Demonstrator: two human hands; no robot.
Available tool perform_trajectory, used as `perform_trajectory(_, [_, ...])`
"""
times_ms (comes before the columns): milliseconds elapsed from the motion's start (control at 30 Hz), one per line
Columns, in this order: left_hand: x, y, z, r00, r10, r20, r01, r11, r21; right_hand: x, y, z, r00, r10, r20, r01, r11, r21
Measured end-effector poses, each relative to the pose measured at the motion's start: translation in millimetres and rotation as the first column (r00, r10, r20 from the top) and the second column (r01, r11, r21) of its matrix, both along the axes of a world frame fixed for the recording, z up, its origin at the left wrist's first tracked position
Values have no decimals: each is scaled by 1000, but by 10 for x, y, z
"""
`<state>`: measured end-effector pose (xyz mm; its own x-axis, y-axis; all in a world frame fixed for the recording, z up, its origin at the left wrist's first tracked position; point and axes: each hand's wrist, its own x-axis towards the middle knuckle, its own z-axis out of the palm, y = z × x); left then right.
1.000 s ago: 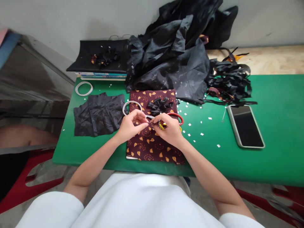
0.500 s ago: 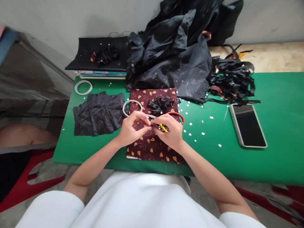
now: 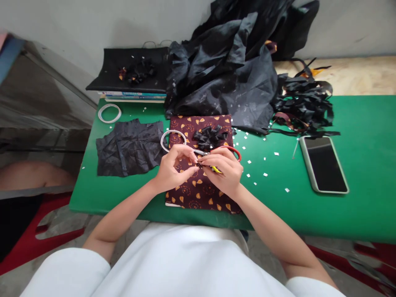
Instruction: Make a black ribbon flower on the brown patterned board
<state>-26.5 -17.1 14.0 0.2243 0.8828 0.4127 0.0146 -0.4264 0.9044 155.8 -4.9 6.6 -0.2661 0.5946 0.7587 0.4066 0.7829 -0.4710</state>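
Note:
My left hand (image 3: pixel 177 170) and my right hand (image 3: pixel 225 170) meet over a brown cloth-covered pad (image 3: pixel 188 192) with yellow leaf prints. Thumb and fingertips of both pinch a small dark scrap (image 3: pixel 199 164), mostly hidden by the fingers. Scissors with a red handle (image 3: pixel 237 152) lie on the pad, partly behind my right hand, and a yellow part (image 3: pixel 216 169) shows by its fingers. Just above the hands rests a cluster of black fabric strips (image 3: pixel 209 137). A white tape roll (image 3: pixel 173 132) lies left of it.
Black cloth (image 3: pixel 222 95) is heaped at the back, with black strips (image 3: pixel 305 99) to its right. A phone (image 3: pixel 324 165) lies on the green table (image 3: pixel 368 165) among white paper bits. Leftward are a black cloth piece (image 3: pixel 130 148), another tape roll (image 3: pixel 109 121) and stacked books (image 3: pixel 133 98).
My right hand's fingers have shifted slightly right and stretched out a little, uncovering more of the scissors. My left hand has hardly moved, and the small dark scrap remains between the fingertips.

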Motion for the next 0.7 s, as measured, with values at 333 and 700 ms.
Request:
perform_trajectory(333, [56, -28, -77, 999, -22, 46, 23, 999, -28, 34, -15, -48, 997, -66, 41, 57, 979, 196])
perform_trajectory(700, [42, -12, -24, 998, 30, 51, -26, 997, -75, 31, -11, -8, 993, 3, 115, -17, 993, 116])
